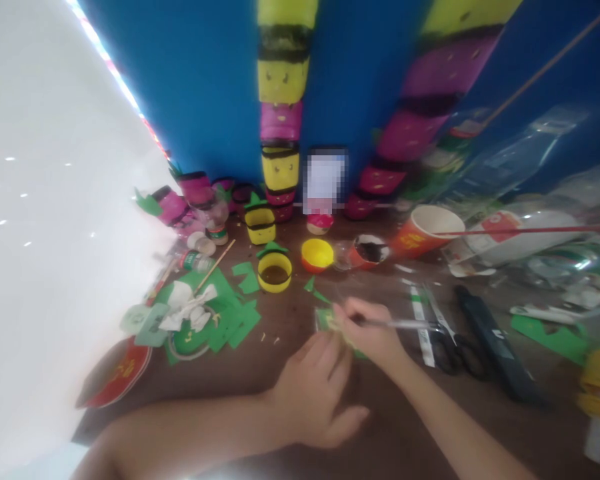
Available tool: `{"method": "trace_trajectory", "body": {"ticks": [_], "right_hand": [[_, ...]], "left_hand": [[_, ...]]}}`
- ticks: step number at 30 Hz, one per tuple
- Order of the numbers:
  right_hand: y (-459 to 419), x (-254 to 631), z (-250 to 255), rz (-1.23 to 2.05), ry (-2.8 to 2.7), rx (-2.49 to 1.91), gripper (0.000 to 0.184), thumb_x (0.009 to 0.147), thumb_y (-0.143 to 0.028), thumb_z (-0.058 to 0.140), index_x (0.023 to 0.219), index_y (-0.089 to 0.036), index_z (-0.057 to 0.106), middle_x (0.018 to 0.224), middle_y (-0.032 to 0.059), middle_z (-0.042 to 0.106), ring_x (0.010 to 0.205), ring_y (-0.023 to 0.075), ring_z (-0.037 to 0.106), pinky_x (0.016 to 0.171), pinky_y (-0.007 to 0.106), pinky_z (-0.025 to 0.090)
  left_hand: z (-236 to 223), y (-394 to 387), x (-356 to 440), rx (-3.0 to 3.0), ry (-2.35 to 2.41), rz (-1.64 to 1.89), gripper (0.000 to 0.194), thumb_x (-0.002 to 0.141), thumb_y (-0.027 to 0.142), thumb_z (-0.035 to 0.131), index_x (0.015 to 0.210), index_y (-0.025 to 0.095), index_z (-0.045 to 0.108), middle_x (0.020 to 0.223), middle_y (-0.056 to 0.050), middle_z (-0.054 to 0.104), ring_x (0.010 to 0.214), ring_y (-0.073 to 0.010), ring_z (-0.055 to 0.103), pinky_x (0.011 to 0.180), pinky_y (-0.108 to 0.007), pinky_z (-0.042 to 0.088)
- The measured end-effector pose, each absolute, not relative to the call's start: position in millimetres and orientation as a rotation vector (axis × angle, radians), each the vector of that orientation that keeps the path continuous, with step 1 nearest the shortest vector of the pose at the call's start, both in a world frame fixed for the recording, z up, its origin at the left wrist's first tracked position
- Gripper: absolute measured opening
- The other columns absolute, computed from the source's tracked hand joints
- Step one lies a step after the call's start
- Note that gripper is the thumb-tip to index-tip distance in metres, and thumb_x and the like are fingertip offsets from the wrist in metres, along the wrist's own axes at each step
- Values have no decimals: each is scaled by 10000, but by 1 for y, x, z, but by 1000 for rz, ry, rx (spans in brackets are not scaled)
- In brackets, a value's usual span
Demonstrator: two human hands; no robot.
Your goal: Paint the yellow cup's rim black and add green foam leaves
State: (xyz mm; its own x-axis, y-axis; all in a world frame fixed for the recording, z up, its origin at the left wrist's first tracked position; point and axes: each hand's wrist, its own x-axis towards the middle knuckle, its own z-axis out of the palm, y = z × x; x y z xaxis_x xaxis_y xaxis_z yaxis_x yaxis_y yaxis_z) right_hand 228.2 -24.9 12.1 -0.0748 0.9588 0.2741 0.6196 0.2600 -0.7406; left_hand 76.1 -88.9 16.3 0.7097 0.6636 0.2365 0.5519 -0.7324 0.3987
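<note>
My right hand (373,330) is closed around a slim pen-like tool (405,325), grey with a darker part at the fingers. Blur hides its exact kind, and the tip is covered. Under both hands lies a small green sheet (324,315) with some pale yellow on it. My left hand (320,387) rests on its near edge, fingers stretched forward and thumb apart. Just beyond the hands is a thin green scrap (317,290). A yellow cup (317,255) and a yellow pot with a black rim (274,273) stand farther back.
Green sheets (245,323), a tape roll (205,350) and crumpled white tissue (187,307) lie left. Scissors (453,340) and a black tool (497,343) lie right. Paper cups (425,233) and plastic bottles (525,153) crowd behind. Painted pots (280,170) line the blue wall.
</note>
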Motion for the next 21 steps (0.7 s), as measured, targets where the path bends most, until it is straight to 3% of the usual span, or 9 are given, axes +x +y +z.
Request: {"method": "trace_trajectory", "body": {"ticks": [21], "right_hand": [[-27,228,13,540,-1798,-1445,385,768,-311,494,445,-189,321,395,-54,350,400,67,340,403,189,282]], "left_hand": [[17,-89,77,2597,945,524,656,841,501,323,1272,12,396,1234,-224,480,1234,-340,380,1009,-485,350]]}}
